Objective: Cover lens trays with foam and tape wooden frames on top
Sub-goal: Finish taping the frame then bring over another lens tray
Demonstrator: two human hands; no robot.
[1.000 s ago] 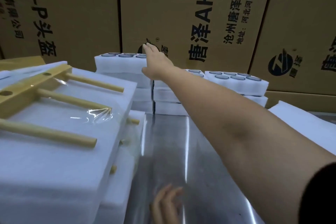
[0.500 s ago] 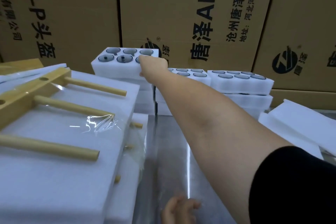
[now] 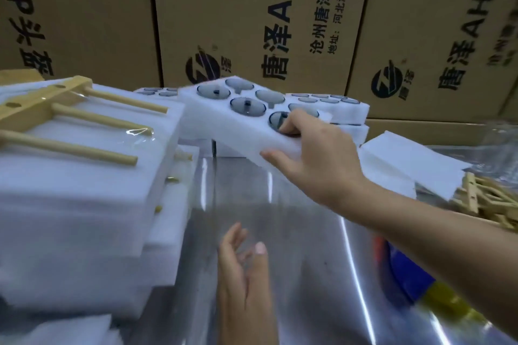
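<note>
I am gripping a lens tray (image 3: 213,120) with my right hand (image 3: 322,159); my fingers (image 3: 291,123) are curling over its top into one of the round pockets and my thumb is pressing against its near side; the tray is hanging tilted in the air above the bench (image 3: 294,232), just in front of the stacks of other trays (image 3: 356,112), with its far left corner reaching over the edge of the foam stack (image 3: 84,199). Dark round lenses are sitting in its pockets. My left hand (image 3: 241,266) is hovering low over the shiny bench, fingers straight and relaxed, holding nothing. On my left a wooden frame (image 3: 42,112) with three rods is lying on top of the foam stack, a strip of clear tape (image 3: 140,131) crossing one rod. To my right white foam sheets (image 3: 406,157) are lying on the bench, and beside them a heap of small wooden pieces (image 3: 482,199). Cardboard boxes (image 3: 238,8) with black print are standing behind everything.
</note>
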